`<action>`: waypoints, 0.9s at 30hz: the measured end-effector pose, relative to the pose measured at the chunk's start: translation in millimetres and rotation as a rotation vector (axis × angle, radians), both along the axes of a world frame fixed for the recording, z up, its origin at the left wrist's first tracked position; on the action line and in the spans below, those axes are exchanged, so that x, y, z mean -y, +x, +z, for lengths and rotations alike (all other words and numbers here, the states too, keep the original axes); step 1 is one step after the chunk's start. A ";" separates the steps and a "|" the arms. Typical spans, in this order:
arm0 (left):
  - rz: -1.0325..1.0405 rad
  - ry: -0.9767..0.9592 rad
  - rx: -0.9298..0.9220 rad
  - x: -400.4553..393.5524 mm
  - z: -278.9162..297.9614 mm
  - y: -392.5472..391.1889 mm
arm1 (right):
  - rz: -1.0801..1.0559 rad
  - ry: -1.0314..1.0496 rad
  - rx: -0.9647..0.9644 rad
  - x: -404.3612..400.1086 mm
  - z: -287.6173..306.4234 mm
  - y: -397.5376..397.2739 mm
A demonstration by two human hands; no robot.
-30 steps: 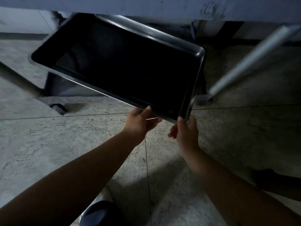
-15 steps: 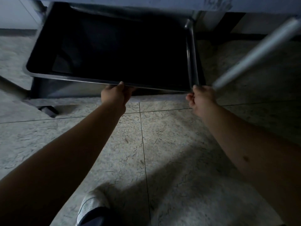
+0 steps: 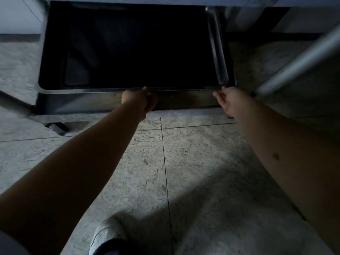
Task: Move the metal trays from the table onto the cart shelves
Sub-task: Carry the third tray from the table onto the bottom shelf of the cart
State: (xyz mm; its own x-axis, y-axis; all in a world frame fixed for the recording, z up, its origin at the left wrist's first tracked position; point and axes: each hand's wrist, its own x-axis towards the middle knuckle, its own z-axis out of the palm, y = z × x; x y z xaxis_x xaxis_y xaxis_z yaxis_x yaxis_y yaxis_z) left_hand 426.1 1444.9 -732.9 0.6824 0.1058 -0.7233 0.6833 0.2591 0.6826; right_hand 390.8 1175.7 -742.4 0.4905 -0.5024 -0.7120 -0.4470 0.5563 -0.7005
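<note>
Now squared and slid deeper into the cart (image 3: 77, 102), the tray (image 3: 217, 52) looks stiff and slick; left hand (image 3: 140, 100) grips its near rim, right hand (image 3: 230, 100) seems half open at the corner.

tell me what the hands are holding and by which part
The left hand grips the metal tray by its near rim; the right hand is open at the near right corner, only touching.

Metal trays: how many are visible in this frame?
1. The metal tray lies on the cart's low shelf, both hands at its near rim. Darkness and the surface above may hide others.
</note>
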 end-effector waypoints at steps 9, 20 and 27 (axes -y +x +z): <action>-0.398 0.387 0.182 -22.7 10.6 -15.1 | 0.334 -0.394 -0.150 -10.8 2.7 -21.3; -1.310 1.366 0.527 -61.4 87.6 -93.4 | 1.371 -1.435 -0.215 -79.5 76.2 -112.5; -1.418 1.462 0.492 -89.0 269.3 -167.6 | 1.545 -1.333 -0.263 -112.0 239.5 -184.6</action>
